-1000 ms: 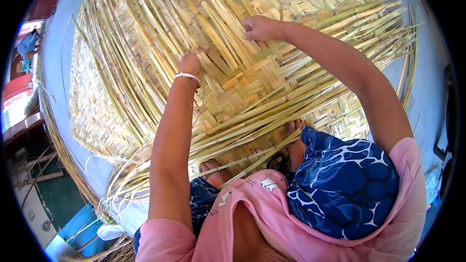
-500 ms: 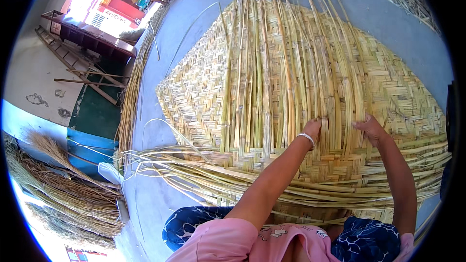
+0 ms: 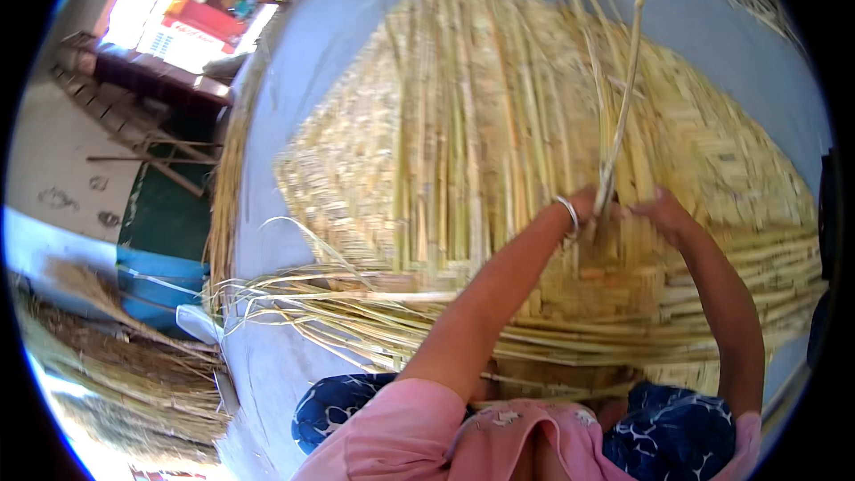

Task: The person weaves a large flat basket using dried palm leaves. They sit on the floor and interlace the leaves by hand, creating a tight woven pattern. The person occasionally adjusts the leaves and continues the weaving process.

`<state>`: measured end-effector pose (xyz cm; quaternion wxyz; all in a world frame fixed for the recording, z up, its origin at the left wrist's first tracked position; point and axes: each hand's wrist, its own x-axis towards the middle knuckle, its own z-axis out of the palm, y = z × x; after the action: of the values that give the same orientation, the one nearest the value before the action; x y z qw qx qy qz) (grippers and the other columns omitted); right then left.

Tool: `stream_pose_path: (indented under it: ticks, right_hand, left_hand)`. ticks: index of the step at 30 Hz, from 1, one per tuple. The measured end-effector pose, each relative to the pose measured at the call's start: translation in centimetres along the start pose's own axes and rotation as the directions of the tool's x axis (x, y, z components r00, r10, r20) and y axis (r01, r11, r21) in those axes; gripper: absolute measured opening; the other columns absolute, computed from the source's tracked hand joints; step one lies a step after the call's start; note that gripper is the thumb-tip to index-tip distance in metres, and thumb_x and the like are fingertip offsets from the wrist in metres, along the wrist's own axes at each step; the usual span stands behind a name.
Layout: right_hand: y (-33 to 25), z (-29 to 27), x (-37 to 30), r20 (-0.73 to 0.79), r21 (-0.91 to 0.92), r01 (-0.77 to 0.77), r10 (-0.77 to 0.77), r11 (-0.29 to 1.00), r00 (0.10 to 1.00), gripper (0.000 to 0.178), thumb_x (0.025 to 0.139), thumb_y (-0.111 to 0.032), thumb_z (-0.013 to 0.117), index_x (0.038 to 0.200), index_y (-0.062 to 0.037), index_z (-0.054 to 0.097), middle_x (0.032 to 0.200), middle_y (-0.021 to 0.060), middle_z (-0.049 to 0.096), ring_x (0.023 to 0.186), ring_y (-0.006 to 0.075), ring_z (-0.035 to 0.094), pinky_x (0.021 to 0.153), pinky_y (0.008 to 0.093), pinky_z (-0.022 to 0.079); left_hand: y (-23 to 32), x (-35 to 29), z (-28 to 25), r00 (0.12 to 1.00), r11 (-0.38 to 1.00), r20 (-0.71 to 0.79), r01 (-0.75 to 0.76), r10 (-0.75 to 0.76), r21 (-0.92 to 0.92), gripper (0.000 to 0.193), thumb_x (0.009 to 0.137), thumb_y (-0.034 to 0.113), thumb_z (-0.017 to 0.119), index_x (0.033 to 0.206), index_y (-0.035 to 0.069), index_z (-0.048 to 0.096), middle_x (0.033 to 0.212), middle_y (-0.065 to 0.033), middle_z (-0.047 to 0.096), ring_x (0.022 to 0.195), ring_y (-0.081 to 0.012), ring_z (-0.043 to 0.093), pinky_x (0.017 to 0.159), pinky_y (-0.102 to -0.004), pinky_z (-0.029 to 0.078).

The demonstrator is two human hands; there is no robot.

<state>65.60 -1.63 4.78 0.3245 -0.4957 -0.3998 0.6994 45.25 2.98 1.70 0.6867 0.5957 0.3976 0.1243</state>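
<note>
Head view: nearest lay a band of flat, pale yellow-green cane strips point(image 3: 570, 346), running crosswise. Just beyond, the left hand point(image 3: 585, 203) was closed on the lower end of a long, narrow, straw-coloured cane length point(image 3: 631, 62), which slanted up and away over a woven, straw-yellow mat point(image 3: 347, 151). Beside it was the right hand point(image 3: 670, 216); blur hid whether it gripped anything. The length looked light and springy, likely to split if bent sharply; pinching near its lower end seemed sound. Farther off stretched smooth grey floor point(image 3: 312, 53).
</note>
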Motion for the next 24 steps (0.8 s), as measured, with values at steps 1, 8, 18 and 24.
stream_pose_path:
  ticks: [1, 8, 18, 24]
  right_hand:
    - [0.2, 0.4, 0.3, -0.019, -0.04, 0.019, -0.02, 0.999, 1.0, 0.049, 0.076, -0.008, 0.066, 0.122, -0.0036, 0.05, 0.106, 0.0051, 0.061, 0.092, 0.0174, 0.059, 0.084, 0.0313, 0.046]
    - [-1.1, 0.7, -0.4, -0.166, -0.189, -0.05, 0.019, 0.981, 0.986, 0.064, 0.08, -0.033, 0.068, 0.126, 0.0034, 0.043, 0.113, 0.0156, 0.057, 0.102, 0.0228, 0.055, 0.089, 0.0395, 0.042]
    - [-0.2, 0.6, -0.4, -0.066, -0.011, 0.054, -0.054, 0.998, 0.996, 0.053, 0.087, -0.036, 0.059, 0.121, 0.0021, 0.047, 0.113, 0.0159, 0.058, 0.102, 0.0234, 0.057, 0.088, 0.0374, 0.048]
    - [-2.5, 1.1, 0.5, 0.049, 0.446, -0.048, 0.029, 0.894, 0.998, 0.043, 0.093, -0.033, 0.045, 0.115, 0.0032, 0.051, 0.106, 0.0155, 0.062, 0.09, 0.0223, 0.062, 0.081, 0.0345, 0.052]
  left_hand:
    - [-1.7, 1.3, -0.4, 0.998, 0.99, 0.012, 0.058, -0.06, 0.127, 0.059, 0.069, 0.035, 0.076, 0.114, 0.001, 0.059, 0.101, -0.0125, 0.063, 0.092, -0.0214, 0.058, 0.083, -0.0353, 0.046]
    - [2.5, -1.3, 0.5, 0.961, 0.964, -0.096, 0.25, -0.258, -0.087, 0.03, 0.072, 0.028, 0.076, 0.08, 0.002, 0.063, 0.061, -0.0069, 0.062, 0.051, -0.0158, 0.06, 0.048, -0.0273, 0.046]
    - [1.1, -1.2, 1.5, 0.879, 0.835, -0.19, 0.318, -0.437, -0.449, 0.017, 0.083, 0.014, 0.062, 0.089, -0.001, 0.059, 0.068, -0.0085, 0.059, 0.053, -0.0205, 0.059, 0.045, -0.0311, 0.05]
    - [0.6, -1.0, 1.8, 0.943, 0.773, -0.188, 0.101, -0.276, -0.626, 0.034, 0.092, 0.017, 0.048, 0.123, 0.003, 0.042, 0.094, -0.0128, 0.06, 0.087, -0.0241, 0.062, 0.066, -0.0339, 0.057]
